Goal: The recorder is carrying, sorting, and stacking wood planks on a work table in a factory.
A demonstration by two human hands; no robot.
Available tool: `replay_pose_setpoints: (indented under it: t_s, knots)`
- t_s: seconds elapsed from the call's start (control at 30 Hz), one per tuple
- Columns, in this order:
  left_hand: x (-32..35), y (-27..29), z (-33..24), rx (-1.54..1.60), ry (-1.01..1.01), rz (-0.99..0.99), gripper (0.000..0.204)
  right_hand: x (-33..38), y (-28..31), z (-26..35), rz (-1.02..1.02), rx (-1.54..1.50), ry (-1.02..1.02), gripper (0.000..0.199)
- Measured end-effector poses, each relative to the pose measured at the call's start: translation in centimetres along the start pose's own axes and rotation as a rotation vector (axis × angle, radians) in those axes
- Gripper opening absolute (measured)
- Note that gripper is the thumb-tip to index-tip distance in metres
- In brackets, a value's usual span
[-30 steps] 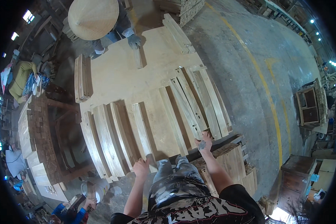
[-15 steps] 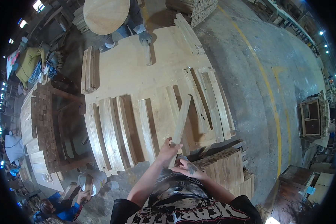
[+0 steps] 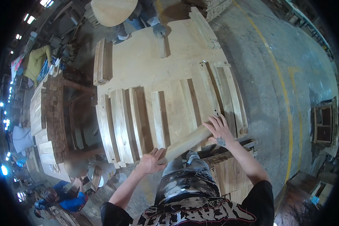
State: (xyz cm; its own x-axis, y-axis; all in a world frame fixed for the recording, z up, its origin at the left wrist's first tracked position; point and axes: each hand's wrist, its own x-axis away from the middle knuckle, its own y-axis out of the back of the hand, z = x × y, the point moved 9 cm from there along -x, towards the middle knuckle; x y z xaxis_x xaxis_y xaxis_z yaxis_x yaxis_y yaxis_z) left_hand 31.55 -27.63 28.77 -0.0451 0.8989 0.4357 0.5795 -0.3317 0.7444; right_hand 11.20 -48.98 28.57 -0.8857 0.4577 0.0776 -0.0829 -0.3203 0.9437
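- Left hand (image 3: 151,162) and right hand (image 3: 219,131) each clamp an end of a long, pale wooden slat (image 3: 186,144), slanting across the broad tan board tabletop's (image 3: 139,56) near edge.
- Judgement: support both ends evenly (fingertips clear of neighbours).
- Pale lettering marks the black cloth shirt (image 3: 154,214); the slat shows none.

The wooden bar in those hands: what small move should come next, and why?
Perhaps turn the bar to line up with the wooden pieces on the table: the left hand and right hand hold it crosswise near its ends, while those pieces point toward the far side.
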Motion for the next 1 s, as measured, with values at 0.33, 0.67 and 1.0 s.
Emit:
replay_pose_setpoints:
  t_s: [0.33, 0.67, 1.0]
  knots:
    - [3.0, 6.0, 4.6, -0.12, -0.037, -0.478, 0.033, 6.2, -7.1, 0.5, 0.224, -0.296, -0.078, 0.057]
    - [10.6, 6.0, 17.2, -0.045, 0.574, -0.878, 0.022, 13.0, -14.0, 4.2, 0.049, -0.658, -0.63, 0.042]
    - [6.2, 1.5, 12.5, 0.18, 0.372, -0.758, 0.014, 4.6, -22.3, 9.8, 0.37, -0.366, -0.852, 0.073]
